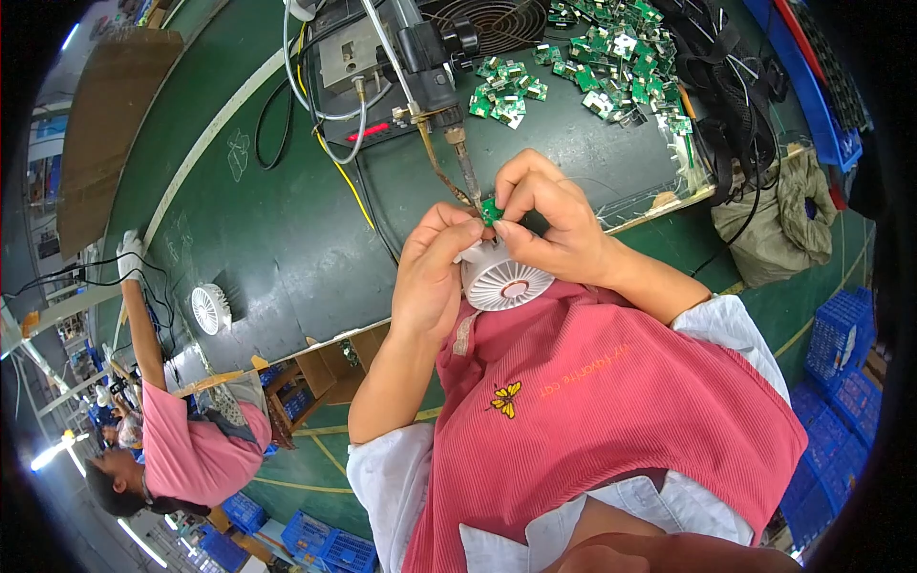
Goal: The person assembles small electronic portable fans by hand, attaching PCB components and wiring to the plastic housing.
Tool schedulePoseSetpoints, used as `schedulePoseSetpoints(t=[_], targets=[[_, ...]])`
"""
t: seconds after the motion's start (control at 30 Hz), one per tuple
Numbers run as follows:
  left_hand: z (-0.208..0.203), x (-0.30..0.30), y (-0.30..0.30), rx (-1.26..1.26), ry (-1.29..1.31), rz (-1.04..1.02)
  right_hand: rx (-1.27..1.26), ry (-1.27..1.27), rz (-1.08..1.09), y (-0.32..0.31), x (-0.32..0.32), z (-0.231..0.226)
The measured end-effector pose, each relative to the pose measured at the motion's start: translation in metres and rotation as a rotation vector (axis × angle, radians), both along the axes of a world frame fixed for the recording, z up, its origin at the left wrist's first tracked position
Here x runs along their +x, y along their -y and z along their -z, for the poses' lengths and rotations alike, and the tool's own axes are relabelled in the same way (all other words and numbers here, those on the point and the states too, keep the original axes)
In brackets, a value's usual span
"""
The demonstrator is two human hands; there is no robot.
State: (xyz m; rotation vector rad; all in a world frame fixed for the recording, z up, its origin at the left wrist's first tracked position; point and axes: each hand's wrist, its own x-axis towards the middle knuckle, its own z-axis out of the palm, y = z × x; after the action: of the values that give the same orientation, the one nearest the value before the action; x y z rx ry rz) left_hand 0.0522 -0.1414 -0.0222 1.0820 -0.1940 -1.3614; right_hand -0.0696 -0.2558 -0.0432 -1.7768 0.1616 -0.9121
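Note:
A small green circuit board (pixel 491 212) is pinched between the fingertips of both hands, just above the table's near edge. My left hand (pixel 435 263) is closed at its left side, thumb and forefinger together. My right hand (pixel 554 215) is closed at its right side. Right below the board hangs a white round fan head (pixel 504 277) with radial slots, against my red apron; the joint between the two is mostly covered by my fingers. A soldering iron (pixel 466 164) on a stand points down, its tip close to the board. A thin wire arcs beside my right hand.
Loose green circuit boards (pixel 621 62) are heaped at the back right, next to black straps (pixel 731 86). A second white fan head (pixel 210 308) lies on the green table (pixel 306 248) at left. A co-worker's gloved hand (pixel 131 253) rests at the table's far left. Cables cross the tabletop.

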Motion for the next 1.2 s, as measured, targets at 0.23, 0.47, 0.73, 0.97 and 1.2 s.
schedulePoseSetpoints(t=[0.23,0.47,0.73,0.97,1.2], targets=[[-0.0002,-0.002,-0.0005,0.008,-0.014,-0.037,-0.023,0.011,0.01,0.0004,0.0013,-0.0002],[-0.0006,-0.0034,-0.0011,0.006,-0.004,-0.05,-0.038,0.025,0.028,-0.0009,0.0018,0.0028],[-0.0015,-0.0045,-0.0009,0.004,0.012,-0.045,-0.079,0.012,0.046,-0.0011,0.0016,-0.0009],[-0.0025,-0.0054,-0.0006,0.002,0.032,-0.062,-0.094,0.004,0.047,-0.0019,0.0023,-0.0019],[0.0019,-0.0071,-0.0024,0.013,0.033,-0.055,-0.065,-0.032,0.04,-0.0041,-0.0012,0.0015]])
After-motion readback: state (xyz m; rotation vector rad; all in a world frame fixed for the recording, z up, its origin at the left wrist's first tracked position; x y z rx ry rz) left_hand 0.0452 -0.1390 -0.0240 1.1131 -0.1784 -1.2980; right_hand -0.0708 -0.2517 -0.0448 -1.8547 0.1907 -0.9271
